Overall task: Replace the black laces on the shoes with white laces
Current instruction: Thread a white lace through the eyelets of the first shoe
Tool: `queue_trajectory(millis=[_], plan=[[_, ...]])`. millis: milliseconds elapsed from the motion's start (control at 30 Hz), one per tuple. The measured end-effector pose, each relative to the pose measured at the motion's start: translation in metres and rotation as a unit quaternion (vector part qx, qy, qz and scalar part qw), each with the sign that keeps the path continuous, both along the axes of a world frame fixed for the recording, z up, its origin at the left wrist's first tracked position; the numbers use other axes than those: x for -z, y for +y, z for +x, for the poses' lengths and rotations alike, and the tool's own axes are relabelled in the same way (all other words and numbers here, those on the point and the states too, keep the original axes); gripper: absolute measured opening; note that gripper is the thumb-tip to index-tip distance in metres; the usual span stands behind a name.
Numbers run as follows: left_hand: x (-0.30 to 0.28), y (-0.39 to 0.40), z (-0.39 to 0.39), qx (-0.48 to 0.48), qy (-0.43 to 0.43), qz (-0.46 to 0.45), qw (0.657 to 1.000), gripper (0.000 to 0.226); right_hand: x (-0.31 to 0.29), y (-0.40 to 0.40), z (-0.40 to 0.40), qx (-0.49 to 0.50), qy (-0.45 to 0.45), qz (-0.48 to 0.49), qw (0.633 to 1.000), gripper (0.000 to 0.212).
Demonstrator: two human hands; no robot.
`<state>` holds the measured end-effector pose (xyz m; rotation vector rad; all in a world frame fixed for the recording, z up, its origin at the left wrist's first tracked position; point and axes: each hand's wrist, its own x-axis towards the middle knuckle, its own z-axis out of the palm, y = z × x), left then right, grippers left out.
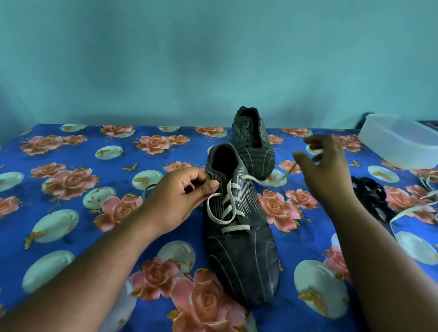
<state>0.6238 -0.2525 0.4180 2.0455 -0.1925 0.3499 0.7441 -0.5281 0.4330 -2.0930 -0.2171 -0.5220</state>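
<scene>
Head view shows the left hand (186, 189) pinching the white lace (226, 206) at the near shoe (238, 222) collar to steady it, while the right hand (323, 165), fingers spread, reaches right of that shoe, likely for the lace's free end.

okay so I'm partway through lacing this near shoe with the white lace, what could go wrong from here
The lace's right end lies loose by the far shoe, and your right hand holds nothing; a pull from the left hand could draw it out of its eyelet. The crossings are slack and may tighten unevenly. The spare white lace beside the black laces could tangle.
</scene>
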Motion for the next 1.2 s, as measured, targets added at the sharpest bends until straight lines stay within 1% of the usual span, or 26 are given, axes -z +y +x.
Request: queue_trajectory(millis=[33,67,133,200,300,400,467,567,633,667,733,767,800,833,867,900,967,1033,1067,1133,1200], plan=[[-0.001,-0.001,-0.001,-0.005,-0.001,-0.001,1.0,0.03,-0.002,0.006,-0.006,-0.052,-0.052,-0.062,0.995,0.031],[-0.001,-0.001,-0.001,-0.006,-0.002,-0.006,1.0,0.029,-0.004,0.011,-0.012,-0.111,-0.094,-0.112,0.983,0.035],[-0.001,-0.001,-0.002,-0.006,0.002,-0.021,1.0,0.026,-0.004,0.021,-0.02,-0.214,-0.147,-0.188,0.947,0.038],[-0.001,0.0,-0.001,-0.008,0.002,-0.021,1.0,0.024,-0.002,0.03,-0.024,-0.26,-0.168,-0.211,0.927,0.033],[0.0,0.0,-0.001,-0.005,-0.003,-0.012,1.0,0.025,0.001,0.033,-0.023,-0.272,-0.183,-0.195,0.924,0.022],[0.001,0.001,0.0,0.002,0.007,-0.009,1.0,0.028,0.002,0.026,-0.015,-0.228,-0.191,-0.188,0.936,0.016],[0.002,0.002,0.001,0.008,0.011,-0.013,1.0,0.027,0.002,0.017,-0.008,-0.16,-0.19,-0.173,0.953,0.011],[0.003,0.004,0.001,0.005,0.004,-0.002,1.0,0.022,0.007,-0.003,0.007,-0.042,-0.134,-0.131,0.981,0.006],[0.003,0.004,0.001,0.005,0.002,0.005,1.0,0.023,0.01,-0.015,0.014,0.015,-0.094,-0.106,0.99,0.008],[0.002,0.004,0.0,0.006,0.0,0.01,1.0,0.024,0.011,-0.017,0.016,0.038,-0.075,-0.108,0.991,0.009],[0.002,0.003,0.0,0.005,-0.004,0.019,1.0,0.026,0.012,-0.015,0.015,0.071,-0.03,-0.151,0.986,0.006],[0.001,0.003,-0.001,0.005,-0.004,0.02,1.0,0.028,0.013,-0.011,0.013,0.077,-0.007,-0.179,0.981,0.009],[0.001,0.003,-0.001,0.006,-0.001,0.015,1.0,0.03,0.012,-0.006,0.01,0.071,0.005,-0.201,0.977,0.017],[0.001,0.004,-0.002,0.01,0.004,0.004,1.0,0.033,0.011,-0.001,0.006,0.056,-0.004,-0.214,0.975,0.026],[0.0,0.004,-0.003,0.017,0.011,-0.008,1.0,0.035,0.009,0.003,0.002,0.031,-0.031,-0.214,0.976,0.033],[-0.001,0.004,-0.003,0.026,0.018,-0.015,0.999,0.037,0.007,0.007,-0.002,-0.004,-0.068,-0.205,0.976,0.035],[-0.001,0.004,-0.004,0.036,0.015,-0.007,0.999,0.038,0.002,0.014,-0.01,-0.1,-0.133,-0.188,0.968,0.032],[0.001,0.003,-0.002,0.019,-0.008,0.032,0.999,0.043,0.001,0.022,-0.018,-0.2,-0.15,-0.193,0.949,0.035],[0.004,0.003,0.0,0.006,-0.019,0.048,0.999,0.046,0.002,0.026,-0.021,-0.234,-0.146,-0.198,0.94,0.038],[0.007,0.003,0.002,-0.008,-0.025,0.051,0.998,0.049,0.004,0.032,-0.024,-0.265,-0.147,-0.196,0.933,0.038],[0.008,0.001,0.003,-0.005,-0.029,0.045,0.999,0.047,0.005,0.035,-0.024,-0.27,-0.17,-0.185,0.93,0.031]])
